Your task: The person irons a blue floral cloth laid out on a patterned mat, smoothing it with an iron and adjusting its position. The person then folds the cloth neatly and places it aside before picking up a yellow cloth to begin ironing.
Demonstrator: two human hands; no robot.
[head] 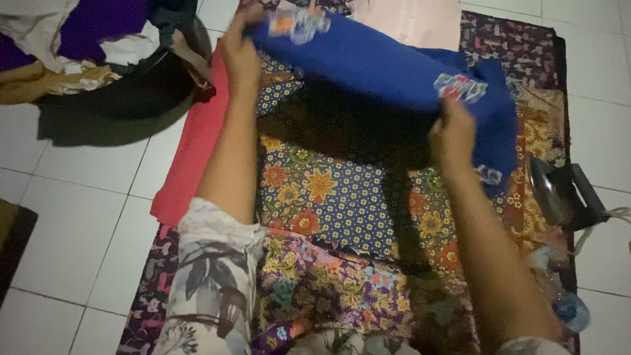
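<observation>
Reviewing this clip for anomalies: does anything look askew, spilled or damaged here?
Nothing looks spilled or damaged. Both hands, left and right, hold a blue cloth above the floral mat. The clothes pile at the upper left is just jumbled.

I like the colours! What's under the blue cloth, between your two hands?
In the head view, flowered batik cloth lies on the floor beneath the blue cloth.

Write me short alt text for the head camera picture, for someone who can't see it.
Two bare hands, left hand and right hand, hold up a blue cloth over layered floral fabrics spread on a white tiled floor. A basket of clothes sits upper left; an iron rests at right.
</observation>
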